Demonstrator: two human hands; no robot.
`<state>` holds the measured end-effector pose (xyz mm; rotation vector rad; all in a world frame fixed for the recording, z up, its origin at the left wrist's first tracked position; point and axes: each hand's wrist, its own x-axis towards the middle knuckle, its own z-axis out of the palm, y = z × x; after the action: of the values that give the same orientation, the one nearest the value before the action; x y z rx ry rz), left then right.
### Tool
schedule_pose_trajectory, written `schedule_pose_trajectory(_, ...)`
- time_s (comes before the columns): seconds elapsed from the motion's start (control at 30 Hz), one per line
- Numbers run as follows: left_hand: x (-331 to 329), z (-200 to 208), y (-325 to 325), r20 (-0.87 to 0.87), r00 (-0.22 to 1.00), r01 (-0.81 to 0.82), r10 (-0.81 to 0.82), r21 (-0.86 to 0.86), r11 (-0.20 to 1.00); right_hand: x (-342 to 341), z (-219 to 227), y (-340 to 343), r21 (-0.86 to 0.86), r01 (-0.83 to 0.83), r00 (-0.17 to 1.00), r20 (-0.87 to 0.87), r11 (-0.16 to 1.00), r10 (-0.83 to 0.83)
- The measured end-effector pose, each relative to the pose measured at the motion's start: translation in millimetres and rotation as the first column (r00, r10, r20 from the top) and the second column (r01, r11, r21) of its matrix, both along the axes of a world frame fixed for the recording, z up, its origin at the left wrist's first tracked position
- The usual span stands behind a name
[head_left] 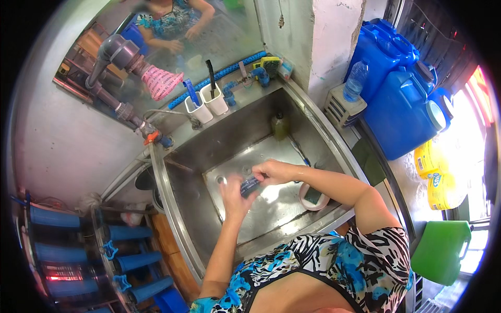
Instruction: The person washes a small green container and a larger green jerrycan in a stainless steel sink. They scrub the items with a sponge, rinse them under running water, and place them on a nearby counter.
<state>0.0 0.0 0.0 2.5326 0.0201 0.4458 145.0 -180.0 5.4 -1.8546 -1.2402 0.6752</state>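
Both hands are over the middle of a stainless steel sink (190, 203), meeting at a small dark blue-grey object (249, 186) whose kind I cannot make out. My left hand (235, 199) is curled around its lower side, the fingers partly smeared by motion. From the other side, the closed fingers of my right hand (273, 172) pinch its upper end. Below my right forearm sits a round whitish bowl (323, 203) with a dark green scrubbing pad (313, 195) in it. A long thin-handled brush (300, 154) lies on the sink floor, near a greenish bottle (280, 127) in the far corner.
White holders (199, 110) with brushes stand on the back ledge, beside blue taps (229, 94) and sponges (270, 64). A grey pipe with a pink-wrapped outlet (158, 82) juts out at the left. Blue jugs (399, 112) and a green jug (441, 253) are at the right.
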Motion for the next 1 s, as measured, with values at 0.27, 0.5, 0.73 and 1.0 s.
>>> schedule_pose_trajectory(0.27,-4,-25,-22,-0.231,0.973,-0.114,0.002,-0.471,0.875,76,-33,-95,-0.115,0.895,0.262,0.918,0.432,-0.298)
schedule_pose_trajectory(0.5,-19,-44,-12,-0.245,0.969,-0.15,-0.039,-0.703,0.696,72,-74,-134,0.091,0.897,0.087,0.923,0.432,-0.375)
schedule_pose_trajectory(0.73,-13,-45,-17,-0.305,0.952,-0.3,-0.002,-0.939,0.168,66,-68,-133,0.163,0.857,0.194,0.777,0.489,-0.599)
schedule_pose_trajectory(1.0,17,-70,-11,-0.34,0.927,-0.366,0.157,-0.913,0.181,-55,-66,-37,-0.093,0.591,0.763,0.386,0.801,-0.518)
